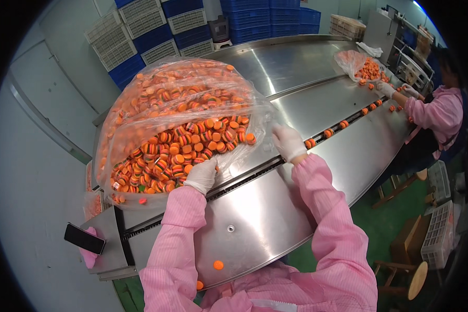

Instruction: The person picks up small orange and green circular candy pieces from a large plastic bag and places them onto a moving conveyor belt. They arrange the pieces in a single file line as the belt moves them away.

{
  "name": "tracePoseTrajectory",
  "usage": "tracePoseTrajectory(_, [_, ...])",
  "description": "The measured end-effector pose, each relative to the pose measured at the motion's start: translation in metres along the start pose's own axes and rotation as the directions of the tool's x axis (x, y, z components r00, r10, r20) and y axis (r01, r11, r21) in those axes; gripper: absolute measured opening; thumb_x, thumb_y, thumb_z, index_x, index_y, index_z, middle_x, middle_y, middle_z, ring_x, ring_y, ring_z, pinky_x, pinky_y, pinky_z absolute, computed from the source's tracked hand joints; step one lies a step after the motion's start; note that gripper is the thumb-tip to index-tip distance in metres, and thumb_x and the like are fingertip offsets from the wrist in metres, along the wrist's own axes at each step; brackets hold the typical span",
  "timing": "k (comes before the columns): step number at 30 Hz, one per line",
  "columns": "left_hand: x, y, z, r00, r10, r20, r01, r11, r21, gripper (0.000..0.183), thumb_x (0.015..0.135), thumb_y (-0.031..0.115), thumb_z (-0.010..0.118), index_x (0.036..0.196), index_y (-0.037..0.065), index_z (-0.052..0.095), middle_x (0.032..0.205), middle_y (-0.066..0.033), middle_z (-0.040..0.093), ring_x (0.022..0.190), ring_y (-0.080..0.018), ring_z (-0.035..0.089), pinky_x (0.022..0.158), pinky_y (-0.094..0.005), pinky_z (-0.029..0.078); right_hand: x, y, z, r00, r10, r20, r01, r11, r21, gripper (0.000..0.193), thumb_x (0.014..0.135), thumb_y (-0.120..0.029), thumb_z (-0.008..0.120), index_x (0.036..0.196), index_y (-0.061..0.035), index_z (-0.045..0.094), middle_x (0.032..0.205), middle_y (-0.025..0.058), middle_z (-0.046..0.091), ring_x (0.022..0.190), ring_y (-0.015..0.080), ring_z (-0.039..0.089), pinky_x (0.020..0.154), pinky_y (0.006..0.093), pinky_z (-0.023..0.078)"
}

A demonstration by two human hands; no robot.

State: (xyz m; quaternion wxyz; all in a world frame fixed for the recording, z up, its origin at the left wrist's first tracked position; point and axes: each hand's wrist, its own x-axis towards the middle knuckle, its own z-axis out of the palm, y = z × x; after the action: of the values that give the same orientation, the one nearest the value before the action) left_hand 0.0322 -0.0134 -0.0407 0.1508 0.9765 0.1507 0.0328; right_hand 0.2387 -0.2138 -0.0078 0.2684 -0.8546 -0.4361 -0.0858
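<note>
1. orange pieces [218, 265]: two lie loose toward the near edge of the steel table [265, 218].
2. left hand [202, 174], gloved, at the near edge of the clear bag [260, 115]; cannot tell whether it pinches.
3. right hand [288, 141], gloved, beside the bag; grip unclear.
4. striped pieces [179, 143] heap inside the bag.
5. co-worker [436, 117], far right.

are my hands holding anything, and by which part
It cannot be told: the left hand is at the front edge of the clear bag, the right hand near its right edge.
</note>
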Motion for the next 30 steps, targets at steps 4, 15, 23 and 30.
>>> tracePoseTrajectory(4, [-0.004, -0.003, -0.004, 0.984, 0.174, -0.037, -0.174, 0.985, -0.001, 0.022, 0.076, 0.014, 0.056, 0.092, 0.005, 0.046, 0.091, -0.0162, 0.052, 0.084, -0.0372, 0.054, 0.073, -0.0433, 0.045, 0.029, -0.015, 0.049, 0.922, -0.383, -0.052, 0.383, 0.924, -0.004, 0.019, 0.077, -0.010, 0.051, 0.096, -0.0059, 0.055, 0.088, 0.0179, 0.056, 0.082, 0.0368, 0.056, 0.076, 0.0428, 0.046])
tracePoseTrajectory(15, [-0.041, 0.044, 0.020, 0.985, 0.172, -0.028, -0.171, 0.985, 0.036, 0.026, 0.075, 0.017, 0.060, 0.097, 0.005, 0.052, 0.102, -0.0150, 0.050, 0.095, -0.0335, 0.051, 0.081, -0.0419, 0.044, 0.003, -0.015, 0.029, 0.984, 0.075, 0.160, -0.121, 0.947, 0.298, 0.033, 0.078, -0.035, 0.060, 0.094, -0.0075, 0.056, 0.089, 0.0191, 0.060, 0.085, 0.0339, 0.059, 0.074, 0.0410, 0.046])
tracePoseTrajectory(23, [-0.051, 0.056, 0.006, 0.949, 0.270, -0.161, -0.263, 0.963, 0.062, 0.030, 0.076, 0.018, 0.062, 0.103, 0.007, 0.055, 0.107, -0.0125, 0.048, 0.100, -0.0319, 0.047, 0.085, -0.0393, 0.042, -0.021, -0.009, 0.001, 0.898, 0.212, 0.387, -0.176, 0.976, -0.125, 0.036, 0.081, -0.040, 0.055, 0.084, -0.0045, 0.064, 0.084, 0.0167, 0.064, 0.082, 0.0315, 0.062, 0.073, 0.0393, 0.048])
tracePoseTrajectory(30, [-0.083, 0.048, -0.022, 0.939, 0.288, -0.190, -0.311, 0.945, -0.101, 0.026, 0.076, 0.011, 0.059, 0.101, 0.005, 0.054, 0.096, -0.0134, 0.052, 0.089, -0.0321, 0.052, 0.076, -0.0386, 0.045, -0.026, 0.018, -0.010, 0.858, 0.363, 0.363, -0.178, 0.873, -0.454, 0.034, 0.087, -0.037, 0.047, 0.082, -0.0093, 0.068, 0.084, 0.0115, 0.066, 0.079, 0.0293, 0.064, 0.069, 0.0384, 0.049])
